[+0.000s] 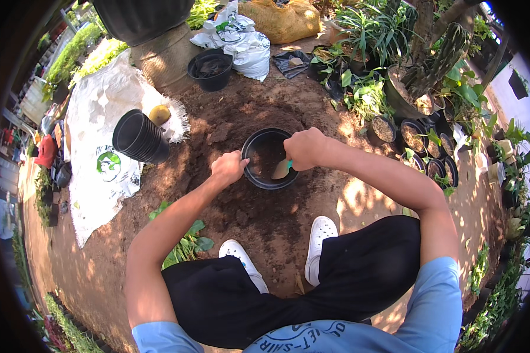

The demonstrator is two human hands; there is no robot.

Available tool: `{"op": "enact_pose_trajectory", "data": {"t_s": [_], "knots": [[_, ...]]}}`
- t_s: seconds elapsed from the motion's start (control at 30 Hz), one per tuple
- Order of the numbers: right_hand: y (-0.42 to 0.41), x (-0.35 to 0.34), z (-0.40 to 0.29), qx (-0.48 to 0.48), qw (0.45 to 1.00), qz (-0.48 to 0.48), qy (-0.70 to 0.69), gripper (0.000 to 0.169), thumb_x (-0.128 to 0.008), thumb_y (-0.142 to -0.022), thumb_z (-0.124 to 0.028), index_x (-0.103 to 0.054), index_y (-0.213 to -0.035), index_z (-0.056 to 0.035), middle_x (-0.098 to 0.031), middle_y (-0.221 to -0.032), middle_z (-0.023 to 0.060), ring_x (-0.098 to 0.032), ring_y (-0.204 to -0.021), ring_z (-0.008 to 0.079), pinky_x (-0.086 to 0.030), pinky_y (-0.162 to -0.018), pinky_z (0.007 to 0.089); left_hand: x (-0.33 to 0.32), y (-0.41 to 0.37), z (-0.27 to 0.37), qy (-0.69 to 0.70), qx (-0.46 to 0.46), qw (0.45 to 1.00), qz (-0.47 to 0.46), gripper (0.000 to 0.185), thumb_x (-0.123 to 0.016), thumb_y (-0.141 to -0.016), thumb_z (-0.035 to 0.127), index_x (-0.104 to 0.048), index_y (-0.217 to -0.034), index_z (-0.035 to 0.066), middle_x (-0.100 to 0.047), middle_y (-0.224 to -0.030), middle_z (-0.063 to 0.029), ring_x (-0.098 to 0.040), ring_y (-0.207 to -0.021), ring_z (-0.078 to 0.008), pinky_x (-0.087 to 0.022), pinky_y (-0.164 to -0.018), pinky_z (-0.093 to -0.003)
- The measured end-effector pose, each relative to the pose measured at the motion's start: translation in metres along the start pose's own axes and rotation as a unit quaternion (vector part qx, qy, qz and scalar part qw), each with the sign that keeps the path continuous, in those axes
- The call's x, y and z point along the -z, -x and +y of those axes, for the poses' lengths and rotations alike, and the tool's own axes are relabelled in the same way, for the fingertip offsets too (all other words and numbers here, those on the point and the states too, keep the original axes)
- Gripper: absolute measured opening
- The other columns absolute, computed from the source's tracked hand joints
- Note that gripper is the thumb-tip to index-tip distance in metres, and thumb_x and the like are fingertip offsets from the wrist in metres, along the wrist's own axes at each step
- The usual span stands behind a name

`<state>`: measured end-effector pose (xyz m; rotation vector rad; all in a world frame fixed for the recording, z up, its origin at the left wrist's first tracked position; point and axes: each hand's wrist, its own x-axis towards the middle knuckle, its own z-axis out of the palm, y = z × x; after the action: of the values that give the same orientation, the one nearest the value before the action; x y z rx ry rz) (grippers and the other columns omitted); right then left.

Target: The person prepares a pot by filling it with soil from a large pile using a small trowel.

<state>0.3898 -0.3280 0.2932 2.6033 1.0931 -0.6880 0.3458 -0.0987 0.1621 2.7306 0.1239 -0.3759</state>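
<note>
A round black plastic pot (270,187) stands on the dark loose soil in front of me, with some soil (263,161) inside it. My left hand (229,167) grips the pot's left rim, thumb at the edge. In my right hand (308,149) is a hand trowel (281,169) with a green part by the handle. Its blade reaches down inside the pot at the right side; most of the handle is hidden by my fingers.
A stack of black pots (141,137) lies tilted on a white woven sack (101,101) at left, beside a yellowish round object (160,114). Another black pot (210,73) stands ahead near a filled white bag (250,53). Small potted plants (413,137) crowd the right. Leafy cuttings (190,242) lie near my left shoe.
</note>
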Motion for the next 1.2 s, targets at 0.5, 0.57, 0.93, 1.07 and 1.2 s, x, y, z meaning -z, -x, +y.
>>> {"op": "enact_pose_trajectory", "data": {"t_s": [0.5,0.57,0.93,1.07,1.2], "knots": [[0.006,-0.002,-0.008,0.007,0.997,0.008,0.072,0.02,-0.07,-0.082,-0.022,-0.077,-0.096,-0.0088,-0.075,-0.101,0.0118,-0.073,-0.098,0.0269,-0.057,-0.08,0.0381,-0.004,-0.002,-0.001,0.098,0.11,0.962,-0.231,0.051,-0.057,-0.097,0.049,-0.071,-0.101,0.0,-0.074,-0.081,-0.0068,-0.072,-0.077,-0.0226,-0.054,-0.077,-0.0464],[0.008,0.011,-0.008,0.002,0.995,0.002,0.099,0.021,-0.071,-0.082,-0.023,-0.077,-0.096,-0.009,-0.075,-0.1,0.0115,-0.073,-0.098,0.0268,-0.057,-0.079,0.0383,-0.006,-0.006,-0.007,0.07,0.111,0.974,-0.184,0.047,-0.059,-0.095,0.047,-0.071,-0.1,0.002,-0.074,-0.083,-0.0086,-0.073,-0.082,-0.0257,-0.055,-0.08,-0.0466],[0.001,-0.007,-0.004,-0.007,0.998,0.017,0.067,0.029,-0.076,-0.078,-0.032,-0.077,-0.096,-0.0089,-0.076,-0.097,0.0097,-0.073,-0.095,0.0246,-0.056,-0.079,0.0366,-0.005,-0.008,-0.008,-0.018,0.029,0.999,-0.036,0.036,-0.064,-0.092,0.042,-0.072,-0.091,0.007,-0.073,-0.077,-0.0091,-0.072,-0.087,-0.0278,-0.054,-0.08,-0.0442],[0.006,0.01,0.0,-0.013,0.993,0.039,0.109,0.033,-0.078,-0.078,-0.037,-0.077,-0.095,-0.0092,-0.076,-0.096,0.0093,-0.073,-0.094,0.0246,-0.056,-0.078,0.037,-0.006,-0.007,-0.007,-0.033,0.027,0.998,-0.039,0.037,-0.063,-0.092,0.042,-0.072,-0.094,0.006,-0.074,-0.083,-0.012,-0.072,-0.092,-0.0307,-0.054,-0.083,-0.0458],[0.005,0.005,-0.007,0.011,0.989,0.096,0.109,0.029,-0.075,-0.08,-0.034,-0.077,-0.094,-0.0093,-0.076,-0.096,0.01,-0.074,-0.093,0.025,-0.056,-0.077,0.0377,-0.007,-0.005,-0.006,-0.047,0.031,0.998,-0.033,0.039,-0.062,-0.092,0.042,-0.072,-0.098,0.005,-0.073,-0.095,-0.0166,-0.07,-0.099,-0.0346,-0.054,-0.086,-0.0477]]}}
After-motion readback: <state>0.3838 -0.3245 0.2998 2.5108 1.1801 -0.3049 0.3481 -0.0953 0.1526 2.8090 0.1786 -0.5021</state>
